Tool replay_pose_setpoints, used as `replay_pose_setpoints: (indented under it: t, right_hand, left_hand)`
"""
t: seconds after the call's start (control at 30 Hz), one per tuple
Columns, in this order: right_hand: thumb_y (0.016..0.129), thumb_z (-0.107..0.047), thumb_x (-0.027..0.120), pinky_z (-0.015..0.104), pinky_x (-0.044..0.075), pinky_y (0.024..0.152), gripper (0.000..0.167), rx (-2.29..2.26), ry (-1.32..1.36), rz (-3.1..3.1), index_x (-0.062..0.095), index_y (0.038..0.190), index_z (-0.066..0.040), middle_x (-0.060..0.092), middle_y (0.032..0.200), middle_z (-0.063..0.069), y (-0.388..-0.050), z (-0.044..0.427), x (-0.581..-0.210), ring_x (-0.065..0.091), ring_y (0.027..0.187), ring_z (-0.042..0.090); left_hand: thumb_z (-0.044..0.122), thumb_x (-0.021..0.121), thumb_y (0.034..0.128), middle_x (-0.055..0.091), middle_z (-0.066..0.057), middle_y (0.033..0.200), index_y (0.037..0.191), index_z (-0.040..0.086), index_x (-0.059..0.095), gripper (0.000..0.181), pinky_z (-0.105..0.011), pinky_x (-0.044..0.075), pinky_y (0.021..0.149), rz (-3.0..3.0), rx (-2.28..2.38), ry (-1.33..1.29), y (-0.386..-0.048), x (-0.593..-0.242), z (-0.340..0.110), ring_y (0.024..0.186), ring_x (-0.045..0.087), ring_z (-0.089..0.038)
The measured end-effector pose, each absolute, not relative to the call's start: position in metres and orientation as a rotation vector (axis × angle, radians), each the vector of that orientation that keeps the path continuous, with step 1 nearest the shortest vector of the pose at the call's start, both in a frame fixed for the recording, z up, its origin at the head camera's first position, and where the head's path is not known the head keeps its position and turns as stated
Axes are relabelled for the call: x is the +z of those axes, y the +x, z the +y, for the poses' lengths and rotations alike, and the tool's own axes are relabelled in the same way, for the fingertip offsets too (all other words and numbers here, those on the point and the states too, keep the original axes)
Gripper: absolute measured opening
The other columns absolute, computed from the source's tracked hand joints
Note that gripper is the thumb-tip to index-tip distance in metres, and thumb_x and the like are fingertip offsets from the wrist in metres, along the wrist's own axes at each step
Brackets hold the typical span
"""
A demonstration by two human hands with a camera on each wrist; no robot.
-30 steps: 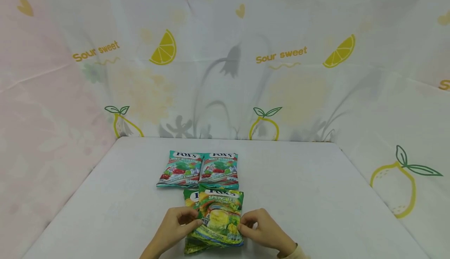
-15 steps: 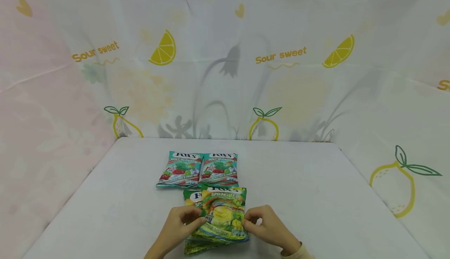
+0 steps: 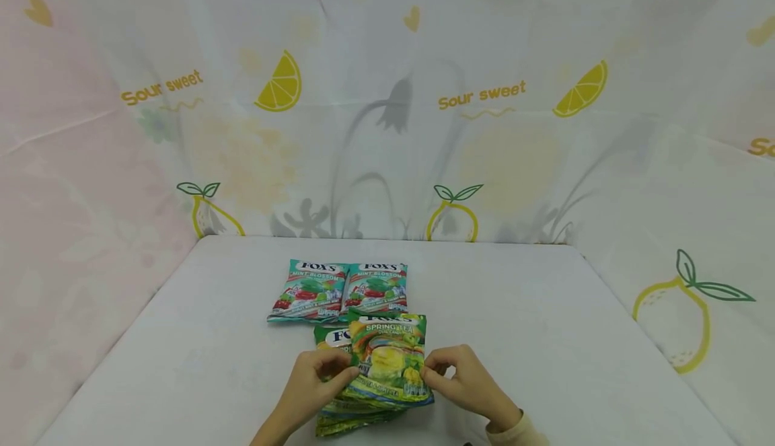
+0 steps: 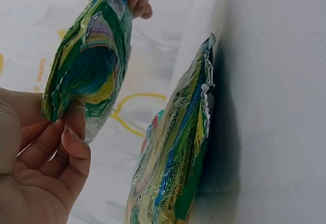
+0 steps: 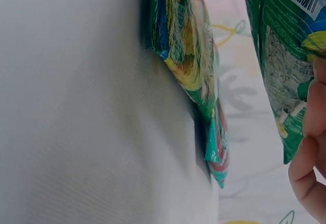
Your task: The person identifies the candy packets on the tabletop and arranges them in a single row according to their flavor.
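Both hands hold a green-and-yellow Spring Tea candy bag (image 3: 387, 358) by its side edges. My left hand (image 3: 309, 385) pinches the left edge between thumb and fingers; my right hand (image 3: 466, 380) pinches the right edge. A second Spring Tea candy bag (image 3: 339, 427) lies beneath on the table, partly hidden by the held one. In the left wrist view, a gap shows between the raised bag (image 4: 89, 56) and the lying bag (image 4: 170, 158). The right wrist view has the barcoded back of the held bag (image 5: 285, 56) above the table.
Two teal Mint Blossom candy bags (image 3: 309, 291) lie side by side just beyond the Spring Tea bags. The white table (image 3: 545, 338) meets a lemon-printed cloth backdrop (image 3: 514, 183) at its far edge.
Both hands have shifted the held candy bag to the right and slightly farther from me, uncovering more of the lower bag. The Mint Blossom bags stay in place.
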State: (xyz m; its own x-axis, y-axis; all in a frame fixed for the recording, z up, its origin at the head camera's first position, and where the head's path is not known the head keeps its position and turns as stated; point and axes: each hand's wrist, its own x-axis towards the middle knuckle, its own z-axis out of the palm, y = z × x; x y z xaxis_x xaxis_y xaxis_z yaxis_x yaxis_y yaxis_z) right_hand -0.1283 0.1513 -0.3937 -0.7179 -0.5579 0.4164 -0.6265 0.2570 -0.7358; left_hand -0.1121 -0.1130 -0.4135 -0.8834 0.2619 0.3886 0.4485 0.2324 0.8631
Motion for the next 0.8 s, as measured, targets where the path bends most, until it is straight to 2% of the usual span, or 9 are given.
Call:
replay_pose_setpoints:
  t: [0.57,0.8]
  right_hand:
    - [0.084,0.002,0.056,0.025,0.049,0.052,0.018,1.39,1.071,-2.474,0.069,0.073,-0.005,0.066,0.066,0.001,-0.135,0.162,-0.386,0.055,0.06,-0.002]
    - [0.084,0.003,0.057,0.026,0.049,0.053,0.018,1.37,1.053,-2.464,0.069,0.073,-0.006,0.065,0.066,0.0,-0.139,0.165,-0.384,0.054,0.06,-0.002]
  left_hand:
    - [0.005,0.069,0.0838,0.065,-0.007,0.068,0.083,-0.002,0.068,0.007,-0.022,0.042,0.043,-2.263,-1.613,-0.774,-0.124,-0.41,-0.101,0.05,0.045,0.002]
    - [0.008,0.068,0.0857,0.067,-0.008,0.073,0.084,0.0,0.068,0.008,-0.023,0.048,0.05,-2.291,-1.63,-0.769,-0.131,-0.403,-0.098,0.058,0.054,0.0]
